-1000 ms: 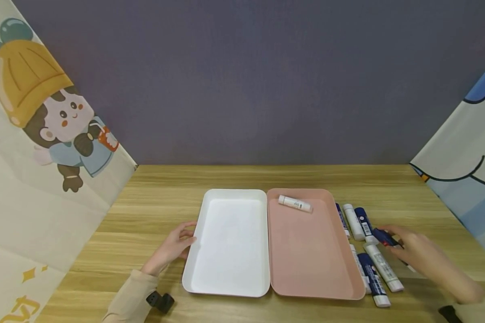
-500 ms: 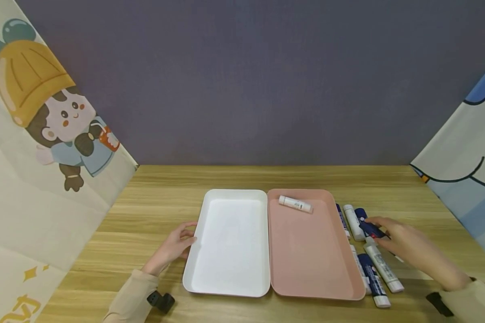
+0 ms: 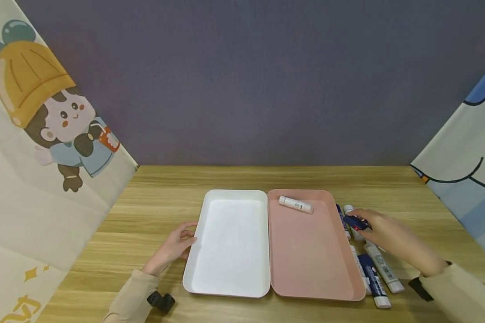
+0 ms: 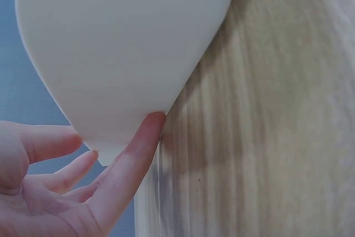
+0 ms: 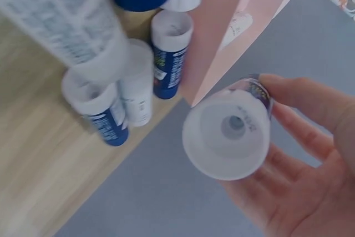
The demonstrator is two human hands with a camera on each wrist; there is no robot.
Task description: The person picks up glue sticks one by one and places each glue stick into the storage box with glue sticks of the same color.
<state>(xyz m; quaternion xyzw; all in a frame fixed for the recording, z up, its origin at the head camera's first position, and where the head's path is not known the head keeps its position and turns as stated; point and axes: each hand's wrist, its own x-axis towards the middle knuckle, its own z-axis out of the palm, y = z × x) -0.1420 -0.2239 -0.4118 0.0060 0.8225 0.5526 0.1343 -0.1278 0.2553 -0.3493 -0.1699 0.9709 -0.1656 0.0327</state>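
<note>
Right-wrist view: a dark-blue-and-white plastic cylindrical tube (image 5: 227,131) sits pinched in the right hand's (image 5: 305,165) fingers, long axis running towards the wrist, hollow white end facing back our way. Over to the head view: it's held among loose blue and white plastic tubes (image 3: 373,278), just right of the rectangular pink tray (image 3: 307,260); the left hand (image 3: 174,246), well apart, rests relaxed fingers against the rectangular white tray (image 3: 230,246).

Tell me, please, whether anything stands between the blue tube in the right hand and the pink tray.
Yes, low down: another blue tube lies just outside the right wall of the pink tray; the held tube seems to hang higher.
</note>
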